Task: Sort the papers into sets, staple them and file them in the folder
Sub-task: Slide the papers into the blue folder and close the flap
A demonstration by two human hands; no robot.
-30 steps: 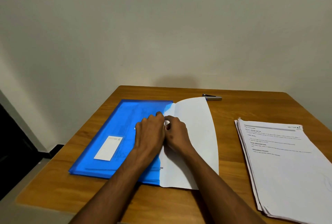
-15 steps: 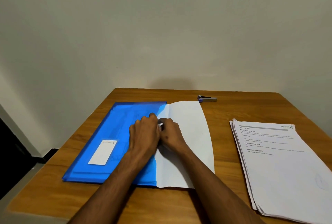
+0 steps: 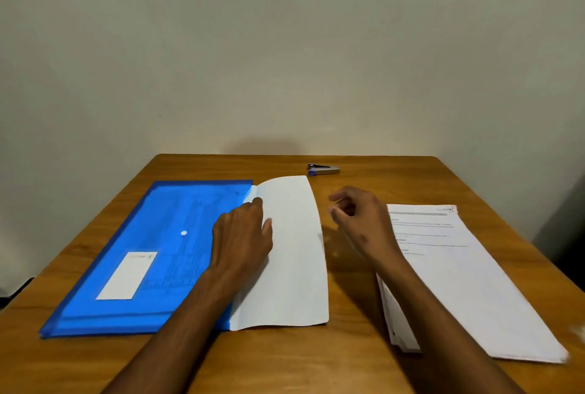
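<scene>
A blue plastic folder (image 3: 152,241) with a white label and a white snap button lies flat on the left of the wooden table (image 3: 348,355). A white paper set (image 3: 291,251) sticks out of its right opening, curved upward. My left hand (image 3: 243,235) rests flat on the seam between folder and paper. My right hand (image 3: 357,219) hovers between that paper and the printed paper stack (image 3: 459,283) on the right, fingers loosely curled and holding nothing. A small silver and blue stapler (image 3: 323,169) lies at the back of the table.
A plain wall stands directly behind the table. The table's left edge drops to a dark floor. The right paper stack reaches close to the table's right front edge.
My right hand has let go of the paper at the folder's opening and moved right, lifting off the sheet. My left hand stays on the folder edge.
</scene>
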